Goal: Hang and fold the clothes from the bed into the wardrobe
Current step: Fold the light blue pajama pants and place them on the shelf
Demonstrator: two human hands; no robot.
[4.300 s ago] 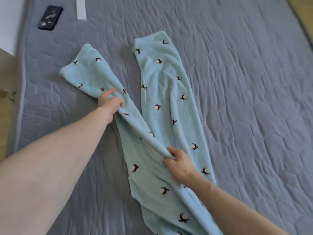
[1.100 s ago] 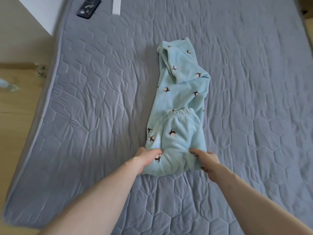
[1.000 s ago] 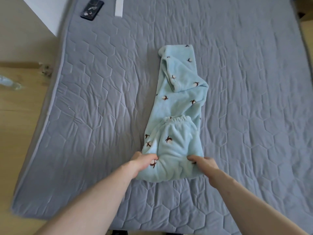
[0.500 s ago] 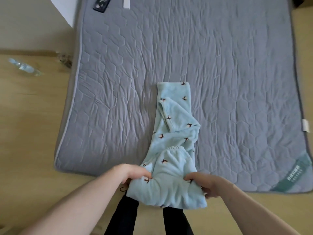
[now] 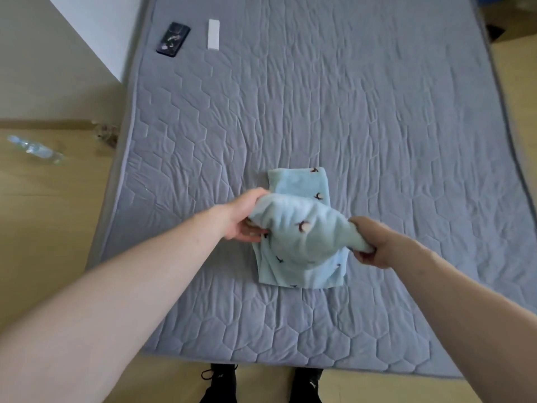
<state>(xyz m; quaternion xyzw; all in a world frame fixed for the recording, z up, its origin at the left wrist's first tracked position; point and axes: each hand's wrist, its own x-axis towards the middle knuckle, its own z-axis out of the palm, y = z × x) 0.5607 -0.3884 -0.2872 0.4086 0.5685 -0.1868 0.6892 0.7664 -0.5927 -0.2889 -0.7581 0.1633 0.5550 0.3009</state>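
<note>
Fleece pyjama trousers, pale blue with small dark prints, lie folded on the grey hexagon-quilted bed. Left hand and right hand each grip an end of the raised top fold; half a second ago the bundle overhung the bed edge. No writing is legible.

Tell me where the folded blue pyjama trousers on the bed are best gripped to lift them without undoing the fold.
Probably at the two side edges, one hand from each side. The blue pyjama trousers lie as a loose stack on the mattress, and the left hand and right hand each grip only the top layer. Sliding fingers beneath the bottom layer should keep the layers together.
</note>
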